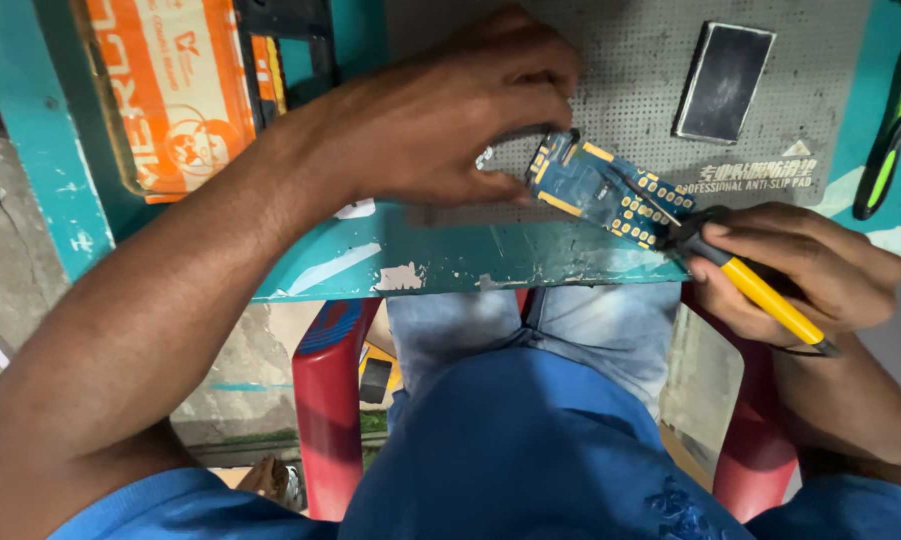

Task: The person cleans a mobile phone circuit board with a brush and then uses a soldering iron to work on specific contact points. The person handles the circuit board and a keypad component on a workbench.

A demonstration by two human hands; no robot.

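On the grey mat at the table's edge, our left hand pinches the blue circuit board steady; at four o'clock, our right hand grips a yellow-handled tool, its tip on the board.

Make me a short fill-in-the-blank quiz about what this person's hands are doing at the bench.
The left hand steadies a ____ circuit board.
The right hand holds a tool with a ____ handle.
The board rests on a grey ____.
A dark rectangular slab lies ____ the mat.

Missing words: blue; yellow; mat; on
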